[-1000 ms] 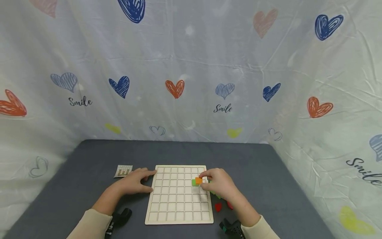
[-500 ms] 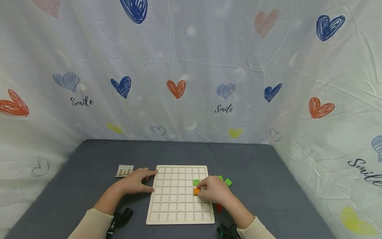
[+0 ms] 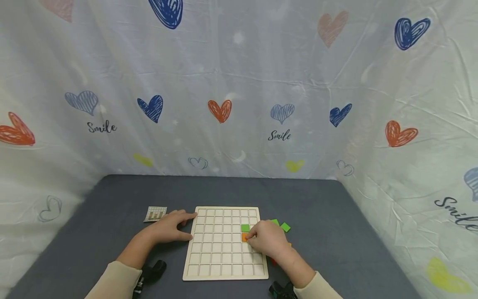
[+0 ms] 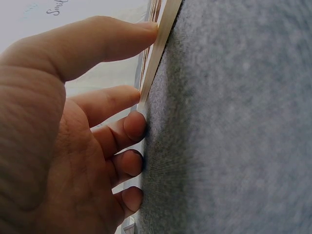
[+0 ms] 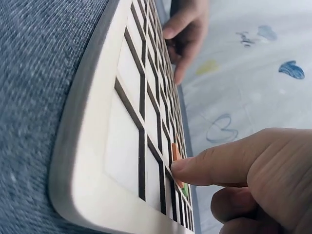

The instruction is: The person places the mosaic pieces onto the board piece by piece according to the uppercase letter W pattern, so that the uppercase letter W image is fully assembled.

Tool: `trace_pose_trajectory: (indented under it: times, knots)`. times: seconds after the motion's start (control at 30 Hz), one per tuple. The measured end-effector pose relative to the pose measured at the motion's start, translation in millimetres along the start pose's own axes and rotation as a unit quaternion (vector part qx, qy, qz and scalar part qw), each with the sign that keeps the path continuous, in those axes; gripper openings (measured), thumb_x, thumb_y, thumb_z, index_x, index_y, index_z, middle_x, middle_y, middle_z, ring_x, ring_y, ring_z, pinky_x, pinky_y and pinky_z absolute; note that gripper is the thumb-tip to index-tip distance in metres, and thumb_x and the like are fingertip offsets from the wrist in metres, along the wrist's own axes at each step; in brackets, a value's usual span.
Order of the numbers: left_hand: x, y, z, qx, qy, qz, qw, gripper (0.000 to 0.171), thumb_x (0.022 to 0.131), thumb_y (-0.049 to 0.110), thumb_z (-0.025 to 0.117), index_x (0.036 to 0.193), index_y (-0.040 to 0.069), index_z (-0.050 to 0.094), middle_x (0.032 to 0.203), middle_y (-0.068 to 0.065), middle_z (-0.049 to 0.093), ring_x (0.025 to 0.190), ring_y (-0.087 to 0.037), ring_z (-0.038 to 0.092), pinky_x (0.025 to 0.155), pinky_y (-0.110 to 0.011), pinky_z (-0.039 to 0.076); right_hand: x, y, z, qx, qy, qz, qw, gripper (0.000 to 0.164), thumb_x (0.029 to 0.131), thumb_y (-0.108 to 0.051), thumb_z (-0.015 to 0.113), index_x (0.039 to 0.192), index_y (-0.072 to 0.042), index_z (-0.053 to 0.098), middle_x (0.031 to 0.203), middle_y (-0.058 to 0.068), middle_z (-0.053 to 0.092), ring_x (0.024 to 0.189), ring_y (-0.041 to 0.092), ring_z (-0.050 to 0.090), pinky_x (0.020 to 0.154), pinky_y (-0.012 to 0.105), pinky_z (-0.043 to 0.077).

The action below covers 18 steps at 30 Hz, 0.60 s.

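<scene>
A pale wooden grid board (image 3: 224,278) lies on the dark table. Along its left edge rest the thumb and index finger of my left hand (image 3: 168,227); in the left wrist view the other fingers bend loosely beside the board edge (image 4: 161,44). My right hand (image 3: 269,237) holds an orange square tile (image 3: 244,237) at a cell on the board's right side. Seen from the right wrist, the thumb touches the orange tile (image 5: 176,152) while other fingers curl below. A green square tile (image 3: 245,228) sits in the cell directly behind the orange one.
Loose green tiles (image 3: 285,227) lie right of the board. A red piece (image 3: 274,262) shows partly under the right forearm, and a bit of orange (image 3: 289,244) peeks out by the wrist. Left of the board lies a small printed card (image 3: 155,213). A heart-patterned curtain (image 3: 239,124) hangs behind.
My right hand has brought the orange tile from over the green one toward me, down to the cell in front of it. The left hand stays at the board's edge.
</scene>
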<state>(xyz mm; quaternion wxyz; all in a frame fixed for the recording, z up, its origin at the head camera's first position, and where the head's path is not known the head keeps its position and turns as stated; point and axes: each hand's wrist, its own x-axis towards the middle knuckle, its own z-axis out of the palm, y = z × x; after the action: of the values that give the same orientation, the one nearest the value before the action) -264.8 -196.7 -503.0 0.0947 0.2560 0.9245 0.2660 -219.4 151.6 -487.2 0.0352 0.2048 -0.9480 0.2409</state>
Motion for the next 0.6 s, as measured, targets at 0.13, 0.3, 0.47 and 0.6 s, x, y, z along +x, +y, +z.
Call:
trace_pose_trajectory:
  times: [0.13,0.3,0.47,0.6]
  knots:
    - [-0.3,0.7,-0.2,0.000,0.002,0.002,1.0000,0.077,0.086,0.040,0.082,0.150,0.006,0.054,0.086,-0.001,0.042,0.077,-0.017,0.036,0.069,-0.041,0.030,0,2,-6,0.024,-0.032,-0.003,0.999,0.012,0.082,-0.009,0.078,0.085,-0.016,0.086,0.076,-0.007,0.073,0.056,0.002,0.050,0.045,0.024,0.034]
    - [0.2,0.0,0.5,0.003,0.003,0.007,1.0000,0.077,0.087,0.040,0.081,0.150,0.005,0.054,0.086,-0.001,0.041,0.076,-0.016,0.036,0.069,-0.040,0.030,2,8,-21,0.061,-0.055,0.004,0.997,0.013,0.091,-0.016,0.076,0.101,-0.014,0.084,0.051,-0.012,0.044,0.045,0.005,0.030,0.045,0.024,0.027]
    - [0.7,-0.9,0.8,0.002,0.004,0.012,0.9999,0.077,0.087,0.039,0.081,0.150,0.005,0.053,0.085,-0.001,0.041,0.075,-0.016,0.035,0.068,-0.040,0.029,3,21,-39,0.082,-0.030,0.037,0.996,0.019,0.095,-0.018,0.073,0.112,-0.012,0.081,0.050,-0.008,0.031,0.044,0.008,0.023,0.046,0.025,0.025]
    - [0.2,-0.5,0.1,-0.001,0.005,0.013,0.9999,0.077,0.087,0.039,0.081,0.150,0.004,0.053,0.085,-0.001,0.041,0.075,-0.016,0.035,0.068,-0.039,0.029,4,33,-50,0.103,-0.011,0.081,0.991,0.020,0.097,-0.016,0.071,0.114,-0.011,0.080,0.049,-0.005,0.030,0.042,0.011,0.025,0.045,0.026,0.028]
